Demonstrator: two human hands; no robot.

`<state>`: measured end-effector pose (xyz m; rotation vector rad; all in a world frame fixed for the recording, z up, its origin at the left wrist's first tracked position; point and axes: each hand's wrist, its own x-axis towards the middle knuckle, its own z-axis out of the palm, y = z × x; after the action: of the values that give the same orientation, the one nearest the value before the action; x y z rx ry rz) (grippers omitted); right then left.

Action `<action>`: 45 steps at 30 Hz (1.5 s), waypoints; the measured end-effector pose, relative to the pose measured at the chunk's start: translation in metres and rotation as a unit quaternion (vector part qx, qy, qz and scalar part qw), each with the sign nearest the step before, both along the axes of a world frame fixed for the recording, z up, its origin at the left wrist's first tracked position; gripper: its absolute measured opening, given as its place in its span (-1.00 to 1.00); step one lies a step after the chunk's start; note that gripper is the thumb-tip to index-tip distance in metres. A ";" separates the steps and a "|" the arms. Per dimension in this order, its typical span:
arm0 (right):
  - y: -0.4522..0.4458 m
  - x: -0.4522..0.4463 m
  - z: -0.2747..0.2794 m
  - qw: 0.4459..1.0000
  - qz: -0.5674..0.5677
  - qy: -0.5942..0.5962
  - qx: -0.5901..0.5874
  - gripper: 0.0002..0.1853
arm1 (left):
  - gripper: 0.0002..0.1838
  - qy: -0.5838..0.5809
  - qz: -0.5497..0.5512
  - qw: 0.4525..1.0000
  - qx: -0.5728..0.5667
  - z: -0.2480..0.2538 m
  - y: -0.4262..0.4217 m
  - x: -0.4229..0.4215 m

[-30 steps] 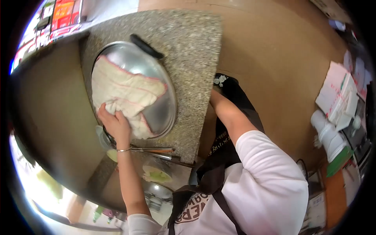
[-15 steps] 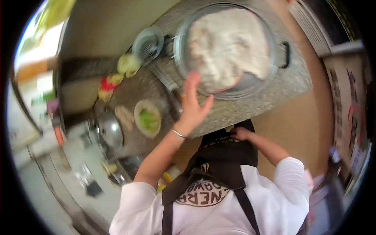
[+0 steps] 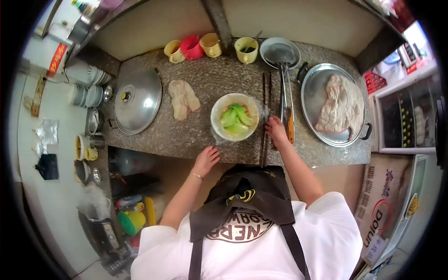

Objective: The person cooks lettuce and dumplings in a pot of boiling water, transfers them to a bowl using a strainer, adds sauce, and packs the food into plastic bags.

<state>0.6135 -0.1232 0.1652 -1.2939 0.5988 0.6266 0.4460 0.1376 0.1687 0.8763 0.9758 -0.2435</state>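
My left hand is hovering near the front edge of the tabletop, its fingers loosely open and slightly curled, holding nothing that I can see. My right hand is reaching in with its fingers bent beside the bowl; its fingertips are meeting the dark chopsticks and the clear plastic at the bowl's side, though I cannot tell how closed that grip is or whether it is pinching either.

The bowl is sitting upright just left of my right grip and beyond my left one, with leafy greens lying inside. To the right of my right grip, a wooden-handled skimmer is lying close by, and farther right a cloth is covering part of a round metal pan.

If my fingers are snagging that plastic (thin stuff, easily caught), an outward pull could drag or tip the bowl. The chopsticks are reaching to about the front edge, so my wrist or apron brushing their near ends could send them rolling or falling.
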 end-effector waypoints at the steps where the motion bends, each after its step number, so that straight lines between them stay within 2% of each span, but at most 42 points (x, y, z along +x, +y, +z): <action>1: 0.006 0.009 -0.003 0.998 -0.037 0.047 0.022 -0.50 | -0.52 -0.019 0.002 0.997 -0.068 -0.003 0.005 0.010; 2: 0.011 0.013 -0.012 0.994 -0.082 0.051 0.042 -0.48 | -0.49 -0.040 0.003 0.990 -0.136 -0.005 0.007 0.019; 4: 0.017 0.018 -0.025 0.982 -0.161 0.026 0.092 -0.51 | -0.56 -0.059 0.015 0.983 -0.170 -0.009 0.007 0.035; 5: 0.022 0.020 -0.022 0.976 -0.205 0.035 0.071 -0.65 | -0.62 -0.070 0.018 0.979 -0.193 -0.012 0.007 0.039; 6: 0.019 0.023 -0.030 0.976 -0.204 0.029 0.064 -0.65 | -0.62 -0.075 0.019 0.977 -0.200 -0.020 0.009 0.039; 7: 0.013 0.028 -0.036 0.982 -0.168 0.027 0.086 -0.75 | -0.70 -0.063 0.000 0.979 -0.195 -0.027 0.010 0.042; 9: 0.014 0.026 -0.020 0.988 -0.119 0.006 0.103 -0.85 | -0.85 -0.042 -0.019 0.981 -0.186 -0.016 0.010 0.047; 10: 0.015 0.025 -0.013 0.988 -0.121 0.002 0.096 -0.85 | -0.85 -0.045 -0.021 0.980 -0.193 -0.011 0.011 0.048; 13: 0.023 0.018 0.018 0.995 -0.097 -0.035 -0.002 -0.93 | -0.89 -0.081 -0.025 0.987 -0.137 -0.001 0.017 0.051; 17: 0.041 0.022 0.035 0.992 -0.059 -0.102 0.033 -0.86 | -0.90 -0.143 -0.042 0.985 -0.088 0.008 0.021 0.062; 20: 0.057 0.033 0.052 0.983 -0.057 -0.159 0.065 -0.85 | -0.90 -0.151 -0.006 0.986 -0.067 0.032 0.034 0.078; 25: 0.070 0.047 0.085 0.978 -0.064 -0.179 0.083 -0.85 | -0.91 -0.191 0.009 0.978 -0.080 0.076 0.053 0.092; 27: 0.065 0.047 0.104 0.977 -0.001 -0.202 0.060 -0.73 | -0.91 -0.231 -0.031 0.972 -0.039 0.104 0.054 0.091; 28: 0.060 0.044 0.111 0.977 0.000 -0.203 0.060 -0.73 | -0.91 -0.231 -0.030 0.972 -0.038 0.108 0.056 0.087; 29: 0.052 0.037 0.116 0.952 0.111 -0.276 -0.073 -0.66 | -0.90 -0.246 -0.062 0.966 -0.040 0.110 0.061 0.080; 30: 0.046 0.028 0.128 0.892 0.218 -0.340 -0.203 -0.59 | -0.89 -0.261 -0.095 0.960 -0.043 0.113 0.062 0.071; 31: 0.039 0.021 0.142 0.838 0.322 -0.281 -0.340 -0.53 | -0.88 -0.258 -0.089 0.958 -0.087 0.118 0.060 0.062; 32: 0.035 0.012 0.151 0.837 0.324 -0.282 -0.339 -0.53 | -0.88 -0.256 -0.092 0.953 -0.136 0.106 0.061 0.051; 34: 0.027 -0.004 0.160 0.819 0.337 -0.297 -0.356 -0.61 | -0.89 -0.181 -0.113 0.950 -0.226 0.101 0.056 0.031; 35: 0.022 -0.010 0.157 0.818 0.339 -0.299 -0.356 -0.61 | -0.89 -0.183 -0.112 0.951 -0.225 0.106 0.054 0.024; 37: 0.014 -0.016 0.151 0.828 0.215 -0.413 -0.313 -0.74 | -0.89 -0.145 -0.165 0.960 -0.175 0.127 0.051 0.015; 38: 0.014 -0.015 0.153 0.827 0.216 -0.415 -0.312 -0.74 | -0.89 -0.146 -0.164 0.960 -0.175 0.135 0.052 0.017; 40: 0.017 -0.016 0.161 0.906 0.120 -0.377 -0.148 -0.85 | -0.90 -0.235 -0.143 0.953 -0.123 0.153 0.057 0.029; 42: 0.026 -0.014 0.169 0.908 0.114 -0.385 -0.118 -0.88 | -0.91 -0.290 -0.125 0.945 -0.082 0.174 0.059 0.047; 44: 0.029 -0.008 0.167 0.928 0.102 -0.357 -0.029 -0.87 | -0.80 -0.255 -0.177 0.945 0.103 0.191 0.055 0.059; 45: 0.030 -0.007 0.167 0.937 0.103 -0.333 -0.019 -0.86 | -0.70 -0.253 -0.235 0.898 0.272 0.176 0.050 0.062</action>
<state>0.6067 -0.0934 0.3325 -1.5094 -0.0873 0.3071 0.5076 0.1874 0.3443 1.6000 0.3211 -0.1340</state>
